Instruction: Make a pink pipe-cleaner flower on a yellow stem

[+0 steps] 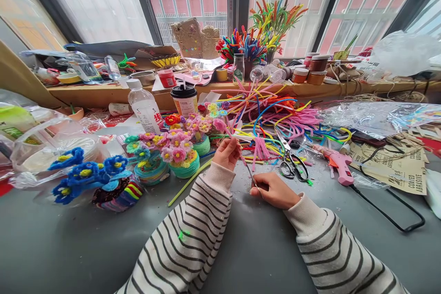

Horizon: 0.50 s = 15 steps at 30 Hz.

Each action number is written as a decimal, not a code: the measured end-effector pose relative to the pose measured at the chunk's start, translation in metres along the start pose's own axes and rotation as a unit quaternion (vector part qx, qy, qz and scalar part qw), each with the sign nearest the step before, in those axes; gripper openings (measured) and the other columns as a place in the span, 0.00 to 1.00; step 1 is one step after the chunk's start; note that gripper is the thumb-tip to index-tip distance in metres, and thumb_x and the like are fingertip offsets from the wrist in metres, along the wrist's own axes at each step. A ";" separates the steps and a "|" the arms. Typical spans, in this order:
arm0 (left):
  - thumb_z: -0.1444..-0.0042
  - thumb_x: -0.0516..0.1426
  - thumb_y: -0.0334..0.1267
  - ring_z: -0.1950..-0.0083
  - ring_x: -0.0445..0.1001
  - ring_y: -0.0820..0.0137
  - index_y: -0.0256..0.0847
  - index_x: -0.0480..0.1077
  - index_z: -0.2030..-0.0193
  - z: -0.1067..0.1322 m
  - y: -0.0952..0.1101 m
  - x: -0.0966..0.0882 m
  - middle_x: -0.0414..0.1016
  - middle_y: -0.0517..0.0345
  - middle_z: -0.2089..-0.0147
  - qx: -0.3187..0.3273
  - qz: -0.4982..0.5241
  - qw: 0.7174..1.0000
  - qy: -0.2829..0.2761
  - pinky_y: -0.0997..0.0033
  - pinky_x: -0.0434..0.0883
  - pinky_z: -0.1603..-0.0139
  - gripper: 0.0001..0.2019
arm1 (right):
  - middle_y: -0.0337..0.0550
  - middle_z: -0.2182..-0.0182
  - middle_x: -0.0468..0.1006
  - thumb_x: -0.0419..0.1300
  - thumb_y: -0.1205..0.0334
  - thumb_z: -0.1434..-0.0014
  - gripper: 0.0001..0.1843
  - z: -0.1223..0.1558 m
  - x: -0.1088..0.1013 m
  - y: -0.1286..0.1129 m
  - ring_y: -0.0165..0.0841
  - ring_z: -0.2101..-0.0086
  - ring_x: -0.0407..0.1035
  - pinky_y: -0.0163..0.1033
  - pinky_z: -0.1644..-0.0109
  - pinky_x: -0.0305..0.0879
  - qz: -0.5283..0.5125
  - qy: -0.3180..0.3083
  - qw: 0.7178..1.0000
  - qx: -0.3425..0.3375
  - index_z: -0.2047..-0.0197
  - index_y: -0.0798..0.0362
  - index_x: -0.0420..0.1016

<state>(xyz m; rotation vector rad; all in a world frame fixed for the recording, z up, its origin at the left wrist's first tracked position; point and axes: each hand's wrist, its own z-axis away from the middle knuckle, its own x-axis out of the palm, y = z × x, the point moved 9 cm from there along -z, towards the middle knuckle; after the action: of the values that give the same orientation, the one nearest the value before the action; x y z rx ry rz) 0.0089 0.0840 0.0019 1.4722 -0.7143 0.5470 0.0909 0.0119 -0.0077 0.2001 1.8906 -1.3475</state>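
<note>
Here, above the grey counter (258, 243), my left hand (228, 152) pinches a pink chenille stem (244, 160) between its fingers. The stem slants down from my grip toward my right hand (274, 189), whose thumb and forefinger are pressed together on a thin dark strip (255, 184); I cannot tell whether that is a tool's blade or a wire. The strip's upper end meets the lower part of the pink, though whether the two are joined is too small to make out.

Just beyond my right fingers, the black-handled scissors (287, 149) lie with their finger loops toward me. Behind the gap between my hands sits a small bunch of short pink stems (261, 148), and farther back a tangled heap of chenille stems (296, 115), mostly pink, with red, blue and yellow among them. Well to the right rests a pink glue gun (339, 165), its black cord looping over the counter beside sheets of abrasive paper (389, 165).

On my left, a yellow-green stem (189, 183) lies near my sleeve. Past it stands a turquoise pot (186, 168) topped with pink chenille flowers (177, 147); farther left, a striped pot (120, 193) lies tilted, with blue chenille flowers (86, 172) beside it. A black-lidded cup (185, 103) and a clear plastic bottle (144, 108) stand behind the flowers.
</note>
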 end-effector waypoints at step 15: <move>0.77 0.64 0.32 0.79 0.68 0.80 0.36 0.64 0.79 0.002 -0.004 -0.009 0.71 0.63 0.82 -0.037 -0.005 0.997 0.074 0.84 0.61 0.81 0.15 | 0.35 0.87 0.59 0.48 0.49 0.49 0.23 0.000 -0.021 0.013 0.23 0.82 0.52 0.30 0.76 0.49 -0.015 0.094 0.994 0.054 0.87 0.55 0.56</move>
<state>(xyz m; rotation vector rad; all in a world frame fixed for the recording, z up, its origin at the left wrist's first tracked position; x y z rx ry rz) 0.0058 0.0822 -0.0075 1.3511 -0.6031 0.6095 0.1116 0.0238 -0.0033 0.3656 1.9819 -1.4988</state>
